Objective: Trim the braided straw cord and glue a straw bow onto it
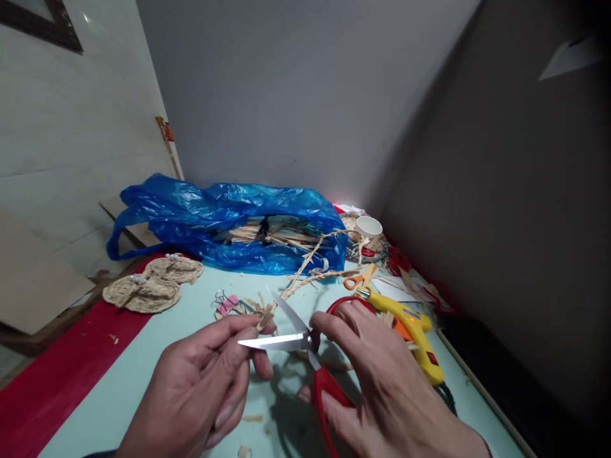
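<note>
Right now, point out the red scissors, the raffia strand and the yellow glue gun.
red scissors [274, 342], head view, on the lower blade.
raffia strand [264, 312], head view, on its frayed near end.
yellow glue gun [392, 308], head view, on the barrel.

Head view: both hands at the table [133, 388], scissors open at a cord end.

Left hand [200, 381] pinches the frayed end of a raffia cord [305, 270] between thumb and fingers. Right hand [382, 375] grips red-handled scissors [286, 340], blades apart, frayed end between them. The cord runs back to a blue bag [191, 216] of raffia strips. Yellow glue gun [410, 324] just right of the right hand, orange scissors [356, 280] beyond it. White cup [368, 226] near the wall. Woven coils [153, 286] at left, pink clip [225, 302] near the left hand.
</note>
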`<state>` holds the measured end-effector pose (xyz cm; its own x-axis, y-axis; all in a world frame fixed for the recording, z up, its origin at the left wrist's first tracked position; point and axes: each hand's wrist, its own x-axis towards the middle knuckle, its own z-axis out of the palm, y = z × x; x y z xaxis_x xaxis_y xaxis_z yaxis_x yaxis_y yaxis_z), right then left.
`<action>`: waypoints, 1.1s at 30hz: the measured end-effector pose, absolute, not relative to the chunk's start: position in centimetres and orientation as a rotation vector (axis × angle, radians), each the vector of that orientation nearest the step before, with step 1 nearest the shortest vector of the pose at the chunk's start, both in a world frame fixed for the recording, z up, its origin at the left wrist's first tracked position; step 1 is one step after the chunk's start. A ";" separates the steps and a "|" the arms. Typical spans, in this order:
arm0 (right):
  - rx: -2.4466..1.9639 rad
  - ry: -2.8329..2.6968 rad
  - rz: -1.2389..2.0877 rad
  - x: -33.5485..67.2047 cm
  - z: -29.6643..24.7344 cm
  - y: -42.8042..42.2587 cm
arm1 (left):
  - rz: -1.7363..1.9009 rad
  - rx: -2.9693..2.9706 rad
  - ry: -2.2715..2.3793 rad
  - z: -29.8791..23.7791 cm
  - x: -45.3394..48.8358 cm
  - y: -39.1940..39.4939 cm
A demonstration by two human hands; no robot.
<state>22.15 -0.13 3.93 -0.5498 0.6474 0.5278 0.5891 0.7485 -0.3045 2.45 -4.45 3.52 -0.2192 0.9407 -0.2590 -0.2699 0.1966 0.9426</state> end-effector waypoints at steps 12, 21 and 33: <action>-0.806 -2.419 0.041 22.9 3.4 0.5 | 1.288 0.689 1.135 3.7 2.5 -4.8; -0.724 -2.409 -0.176 23.1 3.4 0.4 | 1.164 0.708 1.200 4.2 2.5 -4.7; -0.716 -2.397 -0.098 23.1 2.3 0.6 | 1.138 0.739 1.173 4.4 2.2 -4.6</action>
